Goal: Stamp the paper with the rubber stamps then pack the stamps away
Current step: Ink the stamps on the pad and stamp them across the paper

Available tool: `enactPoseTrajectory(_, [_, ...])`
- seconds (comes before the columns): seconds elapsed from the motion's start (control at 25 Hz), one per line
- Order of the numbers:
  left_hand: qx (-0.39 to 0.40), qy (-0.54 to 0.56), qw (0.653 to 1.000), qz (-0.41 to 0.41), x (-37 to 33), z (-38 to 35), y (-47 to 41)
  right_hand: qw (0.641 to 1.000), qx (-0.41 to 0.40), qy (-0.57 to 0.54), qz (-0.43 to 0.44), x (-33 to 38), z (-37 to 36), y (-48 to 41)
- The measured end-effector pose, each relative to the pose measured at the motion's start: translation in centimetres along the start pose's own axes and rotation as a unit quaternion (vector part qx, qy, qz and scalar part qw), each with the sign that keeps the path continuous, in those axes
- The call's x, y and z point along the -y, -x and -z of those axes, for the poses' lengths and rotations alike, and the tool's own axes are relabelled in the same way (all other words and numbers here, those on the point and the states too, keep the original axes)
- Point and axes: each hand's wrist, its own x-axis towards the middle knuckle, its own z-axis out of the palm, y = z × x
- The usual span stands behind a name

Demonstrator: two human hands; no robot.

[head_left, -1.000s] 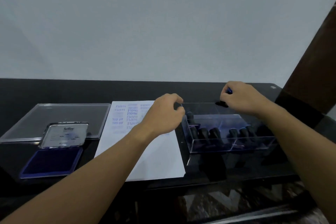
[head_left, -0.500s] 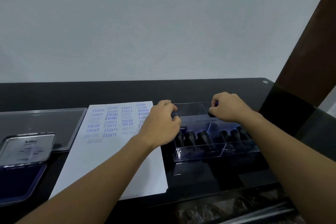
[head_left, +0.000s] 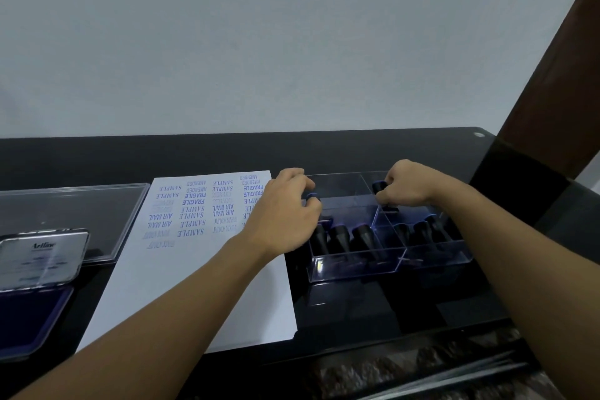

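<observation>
A white paper (head_left: 194,273) covered with several blue stamp prints lies on the black table. To its right stands a clear plastic box (head_left: 357,265) with compartments holding several black rubber stamps (head_left: 339,237). My left hand (head_left: 285,214) grips a black stamp with a blue ring (head_left: 312,196) over the box's left compartment. My right hand (head_left: 410,187) pinches another black stamp (head_left: 379,187) over the back right compartment.
The clear box lid (head_left: 71,217) lies flat at the left. An open ink pad (head_left: 29,315) with its raised lid (head_left: 42,258) sits at the front left. A brown post (head_left: 552,68) rises at the right, close to the table's corner.
Both hands have come lower into the box with their stamps. The camera has shifted right, so the ink pad and lid now sit nearer the left edge.
</observation>
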Motion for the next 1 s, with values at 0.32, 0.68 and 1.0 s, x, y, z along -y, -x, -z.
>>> enactPoseTrajectory(0.32, [-0.034, 0.034, 0.998, 0.034, 0.5, 1.9, 0.7, 0.987, -0.127, -0.02, 0.093, 3.7, 1.2, 1.7])
enactPoseTrajectory(0.68, [0.047, 0.041, 0.997, 0.037, 1.5, 3.1, 1.3, 0.987, 0.007, 0.026, 0.161, 9.4, -3.9, 0.4])
enactPoseTrajectory(1.0, [0.061, -0.017, 0.996, 0.066, 2.7, 2.5, 1.7, 0.992, 0.009, 0.003, 0.127, 9.7, -4.5, 0.1])
